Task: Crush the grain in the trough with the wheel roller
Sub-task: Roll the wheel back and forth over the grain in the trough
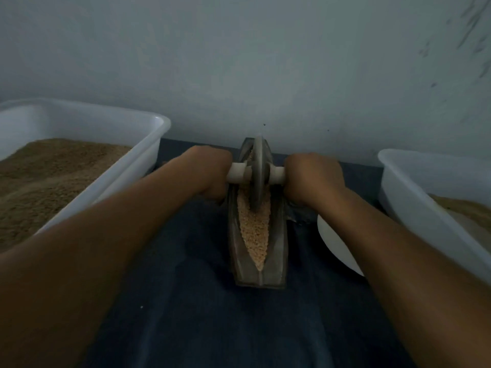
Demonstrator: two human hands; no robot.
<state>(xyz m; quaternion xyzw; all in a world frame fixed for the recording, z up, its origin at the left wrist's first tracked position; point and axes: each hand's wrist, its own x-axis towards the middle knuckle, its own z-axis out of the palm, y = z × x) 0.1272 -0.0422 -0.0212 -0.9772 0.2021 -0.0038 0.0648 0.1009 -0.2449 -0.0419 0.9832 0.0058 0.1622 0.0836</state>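
Head view: the left hand (212,173) and right hand (310,176) each have their fingers curled tight round one end of the pale axle (239,172) of the wheel roller (257,171). The wheel stands in the far half of the trough (276,251), which lies lengthwise mid-counter and reaches the back edge. The grain (253,229) in the near half looks coarse. To crush well, I judge both hands should press evenly and draw the wheel the trough's full length. 2 white tubs (148,155) (414,197) flank it.

White tubs (148,144) (398,176) flank the trough (276,245); wall (239,62) blocks beyond.
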